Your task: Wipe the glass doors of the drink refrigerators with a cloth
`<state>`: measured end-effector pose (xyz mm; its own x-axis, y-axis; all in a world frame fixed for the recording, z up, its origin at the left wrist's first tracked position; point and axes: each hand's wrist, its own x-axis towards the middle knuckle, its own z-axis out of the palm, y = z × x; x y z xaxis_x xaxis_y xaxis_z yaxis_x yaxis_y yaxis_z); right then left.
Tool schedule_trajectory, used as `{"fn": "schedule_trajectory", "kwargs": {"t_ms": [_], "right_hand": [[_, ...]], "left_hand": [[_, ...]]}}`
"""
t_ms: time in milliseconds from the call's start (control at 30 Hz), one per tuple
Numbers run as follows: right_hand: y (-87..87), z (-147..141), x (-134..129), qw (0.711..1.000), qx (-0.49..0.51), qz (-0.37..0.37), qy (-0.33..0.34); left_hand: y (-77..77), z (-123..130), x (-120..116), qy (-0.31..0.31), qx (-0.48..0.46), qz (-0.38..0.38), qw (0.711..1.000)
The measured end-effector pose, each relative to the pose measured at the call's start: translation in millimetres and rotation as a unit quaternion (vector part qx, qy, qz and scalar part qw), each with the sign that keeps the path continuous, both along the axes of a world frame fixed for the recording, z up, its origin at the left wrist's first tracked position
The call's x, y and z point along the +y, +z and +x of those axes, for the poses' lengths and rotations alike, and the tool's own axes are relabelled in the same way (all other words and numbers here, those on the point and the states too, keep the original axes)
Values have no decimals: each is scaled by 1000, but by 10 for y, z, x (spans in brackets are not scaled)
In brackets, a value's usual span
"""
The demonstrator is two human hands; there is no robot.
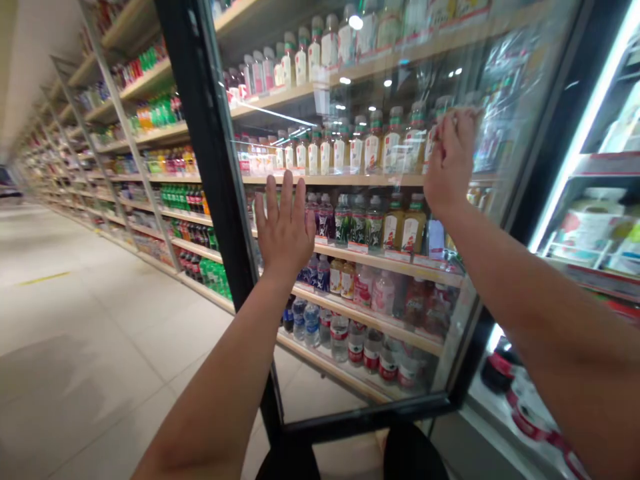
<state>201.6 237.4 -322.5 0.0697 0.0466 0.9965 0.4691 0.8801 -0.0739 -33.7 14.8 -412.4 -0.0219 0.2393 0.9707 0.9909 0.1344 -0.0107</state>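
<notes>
A glass cooler door (pixel 367 415) with a black frame stands swung open in front of me. My left hand (pixel 285 230) lies flat on the left part of its pane, fingers stretched out and holding nothing. Higher up on the right side of the glass, my right hand (pixel 451 163) is closed with bent fingers around a cloth (pixel 477 117) pressed to the pane. Only a light brownish edge of the cloth shows past the fingers. Bottled drinks (pixel 373 147) are visible through the glass, standing on shelves behind it.
To the right is the lit cooler interior, with a large white bottle (pixel 590 223) and several red-labelled bottles (pixel 533 417) lower down. A long row of drink shelves (pixel 150 177) recedes on the left beside the tiled floor (pixel 100 347). My dark-clad knees are below the door.
</notes>
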Motion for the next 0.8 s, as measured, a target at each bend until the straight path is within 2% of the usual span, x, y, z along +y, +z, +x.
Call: {"fn": "schedule_trajectory", "kwargs": {"t_ms": [67, 167, 233, 300, 400, 467, 667, 800], "right_hand": [[-102, -128, -112, 999, -17, 30, 14], [-403, -301, -356, 993, -89, 69, 25], [-503, -381, -484, 988, -130, 74, 35], [-441, -445, -543, 986, -147, 69, 39], [-212, -556, -546, 988, -140, 61, 25], [-142, -648, -559, 990, -126, 61, 16], [-319, -872, -759, 985, -157, 62, 42], [-170, -951, -843, 981, -175, 76, 41]], "left_hand": [[-7, -4, 6, -3, 0, 3, 1000], [-19, -14, 16, -7, 4, 6, 1000], [-24, -21, 20, -11, 4, 3, 1000], [-26, -24, 21, -14, 1, 0, 1000], [-23, -21, 19, -17, -3, -1, 1000], [-20, -14, 16, -20, -7, -6, 1000], [-20, -10, 10, -29, -10, -10, 999], [-27, -19, 14, -30, 1, 1, 1000]]}}
